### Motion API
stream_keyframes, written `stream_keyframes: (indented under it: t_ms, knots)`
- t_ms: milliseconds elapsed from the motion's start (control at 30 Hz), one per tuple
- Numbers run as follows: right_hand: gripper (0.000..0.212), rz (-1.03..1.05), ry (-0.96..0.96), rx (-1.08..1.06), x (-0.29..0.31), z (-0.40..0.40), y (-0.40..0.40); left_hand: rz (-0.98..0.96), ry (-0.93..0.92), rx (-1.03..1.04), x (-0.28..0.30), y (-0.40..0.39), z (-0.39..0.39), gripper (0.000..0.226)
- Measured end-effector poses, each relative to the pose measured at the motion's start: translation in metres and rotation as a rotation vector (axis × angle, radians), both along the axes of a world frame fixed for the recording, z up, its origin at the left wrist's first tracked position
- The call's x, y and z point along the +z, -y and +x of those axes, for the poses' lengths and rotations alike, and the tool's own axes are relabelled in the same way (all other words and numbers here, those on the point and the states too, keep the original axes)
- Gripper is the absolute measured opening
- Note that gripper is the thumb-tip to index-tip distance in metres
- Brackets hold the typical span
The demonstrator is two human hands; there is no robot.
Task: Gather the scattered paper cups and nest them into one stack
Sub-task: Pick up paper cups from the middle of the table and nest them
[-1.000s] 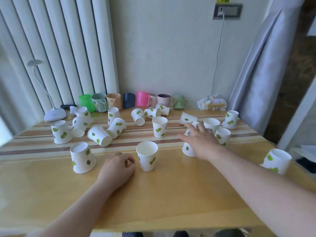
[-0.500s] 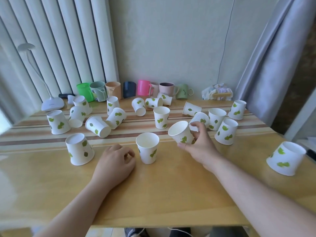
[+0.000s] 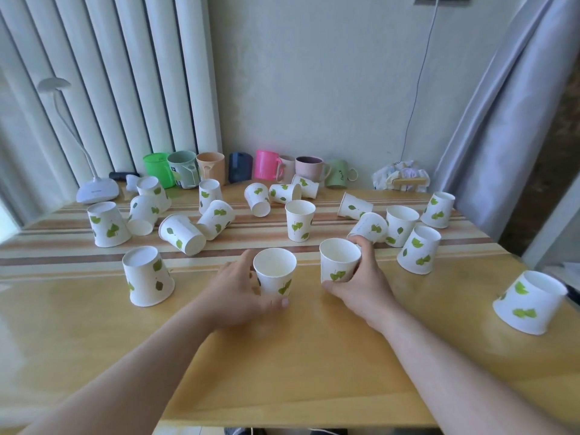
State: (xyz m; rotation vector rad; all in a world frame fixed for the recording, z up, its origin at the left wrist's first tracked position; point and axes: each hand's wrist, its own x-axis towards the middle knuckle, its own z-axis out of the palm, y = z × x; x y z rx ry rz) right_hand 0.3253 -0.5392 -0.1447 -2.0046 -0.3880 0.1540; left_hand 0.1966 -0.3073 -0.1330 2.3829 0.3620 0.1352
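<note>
Two white paper cups with green leaf prints stand upright near the table's middle. My left hand (image 3: 237, 288) grips the left cup (image 3: 275, 276) from its left side, thumb in front. My right hand (image 3: 364, 282) grips the right cup (image 3: 339, 260), which is mouth-up and about a hand's width from the other. Several more such cups lie scattered behind: an upside-down one (image 3: 147, 280) at front left, an upright one (image 3: 299, 219) behind the middle, another inverted one (image 3: 530, 302) at the far right.
A row of coloured plastic and ceramic mugs (image 3: 266, 164) lines the wall. A white desk lamp (image 3: 97, 189) stands at the back left, a crumpled bag (image 3: 400, 178) at the back right. The wooden table (image 3: 282, 372) has bare surface near me. Curtains hang at both sides.
My right hand turned its cup upright and brought it toward the front cup. My left hand moved right from resting on the table and took hold of the front cup.
</note>
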Motion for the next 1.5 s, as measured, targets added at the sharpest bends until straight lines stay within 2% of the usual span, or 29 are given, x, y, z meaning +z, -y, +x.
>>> stream_keyframes:
  t_ms: [100, 200, 300, 433, 567, 633, 700, 800, 867, 933, 1000, 1133, 1200, 1267, 1367, 1500]
  knots:
    - [0.070, 0.095, -0.036, -0.005, 0.008, 0.000, -0.004, -0.065, 0.154, 0.067, -0.004, 0.015, 0.018, 0.077]
    - [0.062, 0.324, -0.060, -0.089, 0.032, 0.008, -0.015, -0.065, 0.204, 0.101, -0.002, 0.017, 0.039, 0.076]
    - [0.056, 0.492, 0.058, -0.066, 0.067, 0.009, -0.035, -0.021, 0.256, 0.140, -0.004, 0.018, 0.052, 0.069]
    - [0.060, 0.276, 0.199, 0.073, 0.075, 0.001, -0.065, 0.046, 0.299, 0.132, -0.013, 0.021, 0.056, 0.060]
    - [0.068, 0.076, 0.215, 0.164, 0.055, -0.002, -0.075, 0.017, 0.302, 0.148, -0.019, 0.018, 0.056, 0.052]
    - [0.064, 0.008, 0.235, 0.222, 0.042, 0.000, -0.074, -0.006, 0.295, 0.142, -0.019, 0.017, 0.056, 0.051]
    - [0.057, 0.027, 0.223, 0.274, 0.028, 0.003, -0.072, -0.027, 0.300, 0.147, -0.019, 0.016, 0.056, 0.054]
    - [0.048, 0.152, 0.043, 0.273, 0.022, 0.014, -0.070, -0.055, 0.336, 0.198, -0.018, 0.012, 0.057, 0.062]
    - [0.036, 0.263, -0.033, 0.187, 0.020, 0.029, -0.070, -0.062, 0.331, 0.225, -0.017, 0.011, 0.058, 0.067]
    - [0.033, 0.195, 0.034, -0.007, 0.020, 0.046, -0.074, -0.061, 0.318, 0.230, -0.016, 0.010, 0.058, 0.066]
    - [0.051, 0.061, 0.090, -0.102, 0.021, 0.061, -0.085, -0.060, 0.317, 0.229, -0.017, 0.010, 0.059, 0.063]
    - [0.120, 0.036, -0.062, 0.044, 0.019, 0.086, -0.110, -0.064, 0.324, 0.236, -0.018, 0.010, 0.060, 0.060]
    - [0.128, -0.015, -0.071, 0.088, 0.014, 0.092, -0.121, -0.060, 0.336, 0.238, -0.018, 0.010, 0.061, 0.060]
    - [0.119, 0.010, -0.071, 0.068, 0.009, 0.096, -0.129, -0.057, 0.339, 0.239, -0.018, 0.010, 0.062, 0.061]
    - [0.075, 0.182, -0.122, 0.008, 0.012, 0.093, -0.124, -0.058, 0.330, 0.242, -0.019, 0.010, 0.061, 0.061]
    - [0.063, 0.326, -0.145, -0.067, 0.023, 0.089, -0.104, -0.073, 0.315, 0.239, -0.019, 0.009, 0.061, 0.060]
